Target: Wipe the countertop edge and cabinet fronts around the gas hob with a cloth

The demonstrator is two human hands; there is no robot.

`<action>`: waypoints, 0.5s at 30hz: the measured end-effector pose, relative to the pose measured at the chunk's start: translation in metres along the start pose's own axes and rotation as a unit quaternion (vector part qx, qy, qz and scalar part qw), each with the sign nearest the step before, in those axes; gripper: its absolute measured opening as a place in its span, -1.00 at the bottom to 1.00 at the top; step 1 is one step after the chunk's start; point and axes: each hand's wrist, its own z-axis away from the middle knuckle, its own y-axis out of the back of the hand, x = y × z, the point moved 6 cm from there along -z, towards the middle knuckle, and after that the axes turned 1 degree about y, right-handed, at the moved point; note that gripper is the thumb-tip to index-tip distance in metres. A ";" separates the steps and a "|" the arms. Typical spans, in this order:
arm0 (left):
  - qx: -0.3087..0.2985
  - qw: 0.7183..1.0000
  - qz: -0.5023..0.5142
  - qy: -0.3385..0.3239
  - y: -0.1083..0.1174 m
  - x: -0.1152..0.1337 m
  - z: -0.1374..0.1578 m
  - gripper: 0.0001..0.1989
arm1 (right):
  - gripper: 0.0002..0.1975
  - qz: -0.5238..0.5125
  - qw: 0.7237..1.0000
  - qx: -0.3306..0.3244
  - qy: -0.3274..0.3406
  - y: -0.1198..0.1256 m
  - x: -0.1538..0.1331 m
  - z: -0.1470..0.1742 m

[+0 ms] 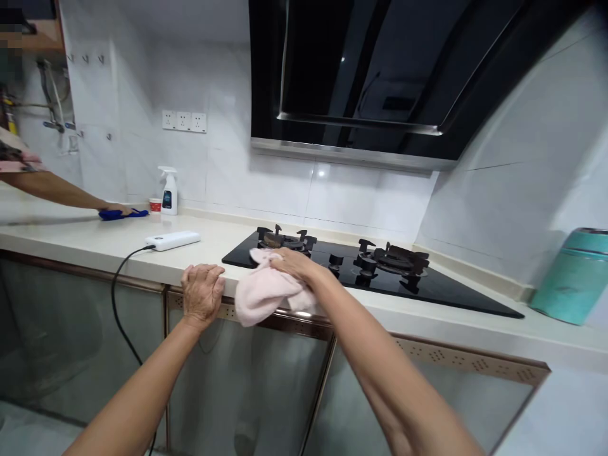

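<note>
My right hand (291, 263) grips a pale pink cloth (262, 292) at the front left corner of the black gas stove (456, 292). Folds of the cloth hang over the counter's front edge. To the left, my left hand (203, 294) rests on the counter edge, fingers laid on the top and holding nothing. Just beyond my right hand stands the left burner (282, 240), and the right burner (394, 258) is farther along the glass.
A white power bank (171, 240) with a black cable lies on the counter (213, 231). Another person's hand (118, 208) presses a blue cloth (111, 215) near a spray bottle (169, 191) and red cup (155, 205). A range hood (356, 149) overhangs; a teal canister (572, 278) stands right.
</note>
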 end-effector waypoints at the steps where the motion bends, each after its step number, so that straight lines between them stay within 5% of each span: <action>1: -0.002 1.000 0.006 0.003 0.000 0.000 0.000 -0.62 | -0.55 -0.002 1.000 0.007 -0.019 0.008 0.017 0.018; 7: 0.014 1.000 0.007 0.023 0.002 0.003 -0.001 -0.66 | -0.53 -0.047 0.991 0.055 -0.116 0.043 0.103 0.119; 15: 0.010 1.000 0.004 0.029 0.000 0.002 -0.002 -0.67 | -0.52 -0.057 0.970 0.110 -0.211 0.065 0.178 0.182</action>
